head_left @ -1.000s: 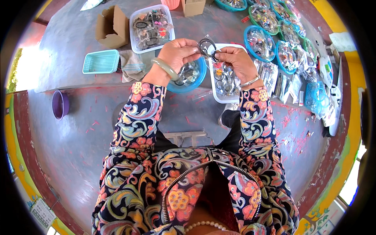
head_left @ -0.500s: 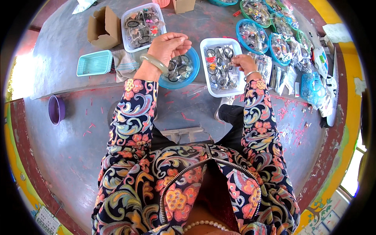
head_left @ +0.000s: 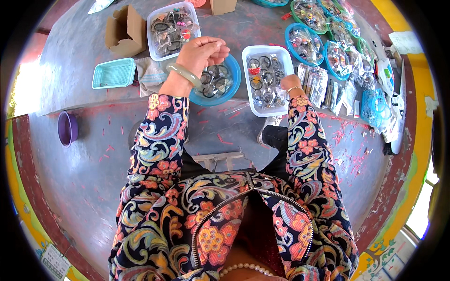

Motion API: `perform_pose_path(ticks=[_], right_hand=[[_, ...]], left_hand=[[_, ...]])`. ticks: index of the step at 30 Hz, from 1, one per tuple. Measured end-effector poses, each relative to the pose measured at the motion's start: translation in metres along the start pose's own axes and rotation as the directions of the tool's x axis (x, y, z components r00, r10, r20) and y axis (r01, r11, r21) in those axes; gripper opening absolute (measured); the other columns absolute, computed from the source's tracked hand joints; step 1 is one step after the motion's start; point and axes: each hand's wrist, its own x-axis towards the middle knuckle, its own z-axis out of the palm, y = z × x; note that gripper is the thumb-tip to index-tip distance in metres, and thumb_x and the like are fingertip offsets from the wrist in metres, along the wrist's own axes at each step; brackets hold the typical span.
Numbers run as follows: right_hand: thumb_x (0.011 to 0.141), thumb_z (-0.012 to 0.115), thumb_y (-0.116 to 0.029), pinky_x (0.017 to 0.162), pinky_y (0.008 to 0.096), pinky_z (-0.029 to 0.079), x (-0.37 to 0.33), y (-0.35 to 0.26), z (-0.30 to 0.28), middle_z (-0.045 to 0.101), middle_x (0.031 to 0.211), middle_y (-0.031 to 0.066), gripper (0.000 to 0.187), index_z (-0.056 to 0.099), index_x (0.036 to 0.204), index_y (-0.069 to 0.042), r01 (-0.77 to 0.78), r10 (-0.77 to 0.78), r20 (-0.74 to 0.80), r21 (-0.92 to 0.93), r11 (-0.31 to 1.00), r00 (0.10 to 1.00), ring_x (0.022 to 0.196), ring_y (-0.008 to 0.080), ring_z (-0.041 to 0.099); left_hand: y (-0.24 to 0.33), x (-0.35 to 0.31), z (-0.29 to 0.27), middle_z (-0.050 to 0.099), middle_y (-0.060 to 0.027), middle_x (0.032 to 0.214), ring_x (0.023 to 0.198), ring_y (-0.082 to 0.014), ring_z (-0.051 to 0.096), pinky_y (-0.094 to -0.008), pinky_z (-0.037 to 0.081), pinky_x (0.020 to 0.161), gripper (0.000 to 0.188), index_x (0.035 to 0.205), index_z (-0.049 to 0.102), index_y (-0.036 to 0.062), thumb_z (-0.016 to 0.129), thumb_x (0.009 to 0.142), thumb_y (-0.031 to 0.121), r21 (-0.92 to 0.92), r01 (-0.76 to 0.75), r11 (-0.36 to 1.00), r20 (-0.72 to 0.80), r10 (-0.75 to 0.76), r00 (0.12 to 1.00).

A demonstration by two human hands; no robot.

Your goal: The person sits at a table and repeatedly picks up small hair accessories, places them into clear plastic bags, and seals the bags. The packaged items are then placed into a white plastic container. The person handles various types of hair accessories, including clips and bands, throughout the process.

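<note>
My left hand (head_left: 202, 55) is raised above the far left part of a round blue bowl (head_left: 236, 77), its fingers curled and drawn together. Whatever it may hold is hidden. Inside that bowl lie dark rings in clear bags (head_left: 216, 80). At the right rim of a white plastic tray (head_left: 246, 70) is my right hand (head_left: 289, 83), closed, its fingertips turned away and any held thing out of sight. The tray holds several bagged black bands (head_left: 265, 77), one with a red ornament (head_left: 254, 71) and one with an orange ornament (head_left: 256, 80).
Another white tray (head_left: 150, 35) of bagged pieces stands far left beside an open cardboard box (head_left: 124, 35) and a teal basket (head_left: 112, 75). Several filled blue and green baskets (head_left: 304, 44) crowd the far right, near flat clear packets (head_left: 313, 82). A purple tub (head_left: 68, 129) sits at left.
My right hand has drawn slightly left and nearer me along the tray's right rim, its fingers now more tucked in. My left hand has barely moved.
</note>
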Motion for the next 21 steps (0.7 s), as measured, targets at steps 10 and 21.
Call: perform_pose_path(ticks=[10, 21], right_hand=[[0.072, 0.055, -0.024, 0.071, 0.0392, 0.047, -0.089, -0.152, -0.075, 0.063, 0.077, 0.0136, 0.020, 0.066, 0.078, -0.009, 0.454, -0.386, -0.240, 0.500, 0.737, 0.891, 0.076, 0.0305, 0.060], [0.077, 0.052, -0.015, 0.082, 0.0374, 0.044, -0.109, -0.214, -0.035, 0.056, 0.104, 0.0112, 0.023, 0.055, 0.098, -0.006, 0.496, -0.496, -0.009, -0.010, 0.868, 0.868, 0.099, 0.0278, 0.052]], left_hand=[[0.032, -0.013, -0.009, 0.063, -0.0166, 0.089, 0.083, -0.0226, 0.061, -0.0277, 0.048, 0.071, 0.025, 0.090, 0.059, -0.0024, 0.051, 0.087, 0.021, -0.222, -0.238, 0.946, -0.203, 0.194, 0.960], [0.032, -0.018, -0.028, 0.062, -0.0189, 0.090, 0.085, -0.0252, 0.061, -0.0268, 0.048, 0.069, 0.026, 0.088, 0.059, -0.0026, 0.055, 0.084, 0.022, -0.343, -0.319, 0.884, -0.233, 0.249, 0.940]])
